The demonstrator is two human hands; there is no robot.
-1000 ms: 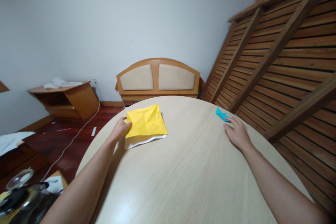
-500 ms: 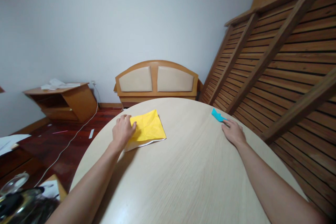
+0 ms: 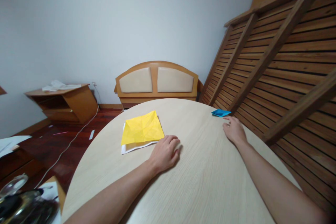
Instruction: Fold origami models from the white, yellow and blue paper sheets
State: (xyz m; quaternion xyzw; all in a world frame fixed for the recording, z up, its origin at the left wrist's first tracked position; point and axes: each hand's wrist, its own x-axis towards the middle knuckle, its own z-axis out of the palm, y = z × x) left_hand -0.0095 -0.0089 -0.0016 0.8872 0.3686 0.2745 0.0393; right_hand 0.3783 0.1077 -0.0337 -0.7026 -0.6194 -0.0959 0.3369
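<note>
A blue folded paper boat (image 3: 221, 113) rests near the far right edge of the round table (image 3: 199, 182). Just on the near side of it is my right hand (image 3: 235, 131), index finger stretched toward the boat, with nothing held. To the left lies a creased sheet of yellow paper (image 3: 143, 128) on top of a white sheet (image 3: 128, 148), whose near and left edges peek out. My left hand (image 3: 165, 152) is by the near right corner of the yellow paper, palm down over the table. Its fingers are loosely bent, the thumb is apart, and it grips nothing.
Slatted wooden panels (image 3: 283, 63) lean along the right side, close to the table edge. Behind the table stands a padded headboard (image 3: 156, 63). A low cabinet (image 3: 81, 103) with papers on it and a white cable (image 3: 69, 143) are at the left.
My left hand has left the yellow paper's left side and moved right and nearer. My right hand has let go of the blue paper boat, which now sits turned on the table.
</note>
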